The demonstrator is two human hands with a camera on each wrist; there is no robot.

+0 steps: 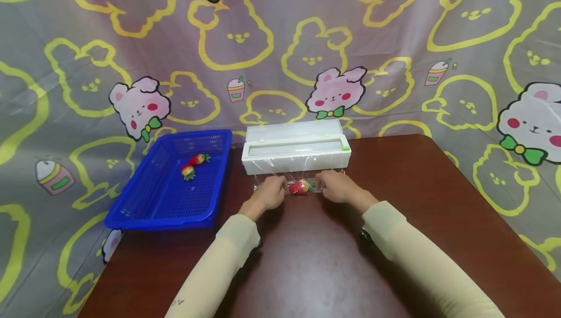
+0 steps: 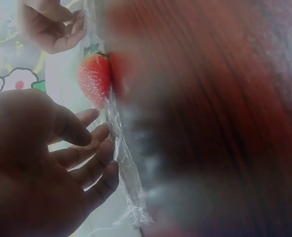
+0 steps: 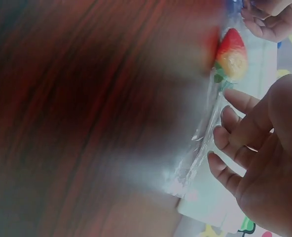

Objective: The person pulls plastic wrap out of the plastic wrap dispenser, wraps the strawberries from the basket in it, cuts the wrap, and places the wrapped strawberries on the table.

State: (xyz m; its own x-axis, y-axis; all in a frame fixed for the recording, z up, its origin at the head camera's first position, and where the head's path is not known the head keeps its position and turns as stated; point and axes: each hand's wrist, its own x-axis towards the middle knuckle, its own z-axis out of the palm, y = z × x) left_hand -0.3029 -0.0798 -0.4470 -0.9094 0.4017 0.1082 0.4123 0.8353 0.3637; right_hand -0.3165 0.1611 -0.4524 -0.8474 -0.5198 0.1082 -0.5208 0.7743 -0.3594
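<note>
A red and pale-yellow strawberry (image 1: 300,187) with green leaves lies under clear plastic wrap (image 2: 124,163) on the table, between the two hands. To its left, my left hand (image 1: 270,192) has its bent, spread fingers at the rolled strip of wrap; in the left wrist view the thumb stands apart from the film. On the leaf side, my right hand (image 1: 338,186) has loosely bent fingers (image 3: 225,170) right at the edge of the strip. The film runs back from the strawberry to a white wrap dispenser box (image 1: 298,164), whose lid is raised.
A blue plastic basket (image 1: 168,221) with two strawberries (image 1: 194,164) in it stands at the left of the brown table (image 1: 307,264). The dispenser carries a small green piece (image 1: 345,148) at its right end. A patterned curtain (image 1: 280,40) hangs behind the table.
</note>
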